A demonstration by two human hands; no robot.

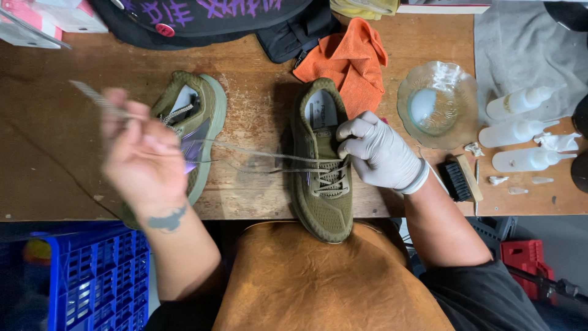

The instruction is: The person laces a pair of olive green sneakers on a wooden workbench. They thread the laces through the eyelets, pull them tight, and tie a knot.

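My left hand (144, 156) is pinching the lace (245, 151) left of the olive shoe (323, 165) | my gloved right hand (380, 153) is gripping the shoe's side, fingers curled together

Most open room is the bare wooden table (55, 122) on the far left, plus the strip between the two shoes. That strip is crossed by a taut lace (257, 153), so anything passing there snags it. Right side is crowded: glass bowl (438, 104), brush (460, 179), three squeeze bottles (520, 132). Orange cloth (352, 61) and black bag (245, 21) block the far edge.
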